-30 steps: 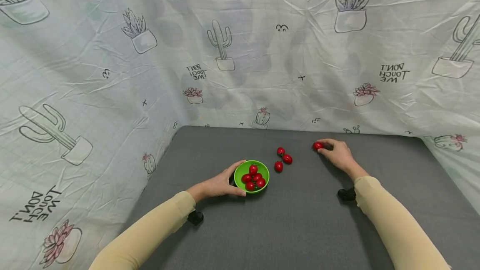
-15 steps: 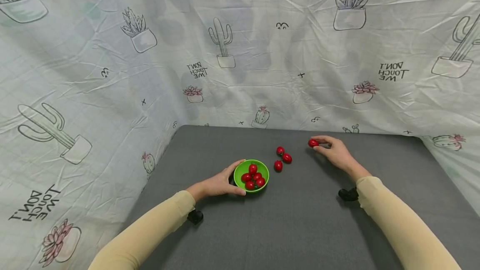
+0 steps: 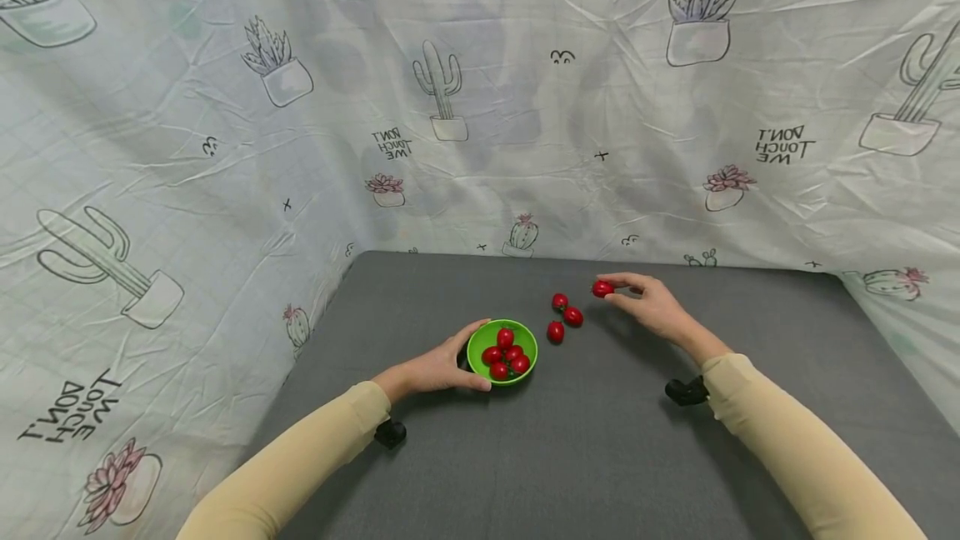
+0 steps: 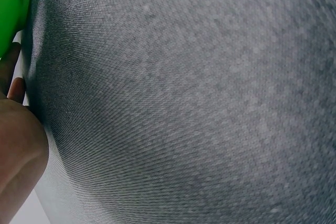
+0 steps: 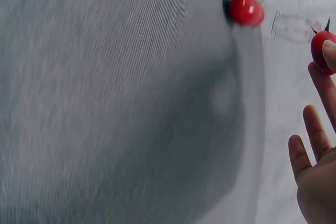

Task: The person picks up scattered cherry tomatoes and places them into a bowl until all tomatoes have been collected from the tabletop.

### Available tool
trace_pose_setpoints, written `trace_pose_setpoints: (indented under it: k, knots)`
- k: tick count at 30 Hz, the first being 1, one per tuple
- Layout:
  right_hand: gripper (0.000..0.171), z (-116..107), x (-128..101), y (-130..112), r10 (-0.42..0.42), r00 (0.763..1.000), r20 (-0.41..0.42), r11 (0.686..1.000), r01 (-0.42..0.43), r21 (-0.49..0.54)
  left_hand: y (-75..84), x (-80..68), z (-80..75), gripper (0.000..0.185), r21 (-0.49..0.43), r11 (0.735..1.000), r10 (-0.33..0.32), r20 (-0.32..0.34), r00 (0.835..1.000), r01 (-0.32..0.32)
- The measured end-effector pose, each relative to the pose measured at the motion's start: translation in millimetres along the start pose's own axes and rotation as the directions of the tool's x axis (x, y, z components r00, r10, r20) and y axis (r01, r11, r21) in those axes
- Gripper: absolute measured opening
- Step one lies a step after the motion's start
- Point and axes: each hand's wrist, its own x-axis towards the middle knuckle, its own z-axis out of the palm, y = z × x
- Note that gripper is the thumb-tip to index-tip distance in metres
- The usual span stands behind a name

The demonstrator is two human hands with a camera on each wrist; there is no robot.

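Observation:
Between thumb and fingertips my right hand (image 3: 651,307) pinches a red cherry tomato (image 3: 602,288), raised above the table. In the right wrist view that cherry tomato (image 5: 321,51) shows its green stem, and the other fingers are spread apart from it. My left hand (image 3: 442,365) holds the left side of a small green bowl (image 3: 480,332), thumb at the near side and fingers at the far side. Several cherry tomatoes (image 3: 506,353) lie in the bowl. To its right, three loose cherry tomatoes (image 3: 573,317) lie close together on the table.
The grey cloth-covered table (image 3: 585,448) stretches to a white curtain (image 3: 510,107) printed with potted cacti, which hangs along the back and sides. A black wrist camera (image 3: 686,392) is under the right wrist, another black wrist camera (image 3: 390,433) under the left.
My right hand has lifted the cherry tomato off the table and carried it left toward the three loose ones. The left hand and the bowl have stayed in place.

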Motion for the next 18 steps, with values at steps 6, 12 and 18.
trace_pose_setpoints:
  k: [6,12,18]
  knots:
    - [0.044,11,4,-22,-0.029,0.998,0.054,0.999,0.027,0.03,-1.1,0.4,-0.9,0.107,0.001,1.0,0.004,-0.001,1.0,-0.004]
    - [0.043,24,4,-43,-0.03,0.996,0.088,0.996,0.023,0.085,-1.4,-0.5,-1.0,0.107,0.013,1.0,0.007,0.0,1.0,-0.007]
    - [0.041,35,6,-53,-0.037,0.992,0.124,0.996,0.026,0.087,-0.6,-3.0,-1.3,0.107,0.015,1.0,0.007,0.006,1.0,-0.007]
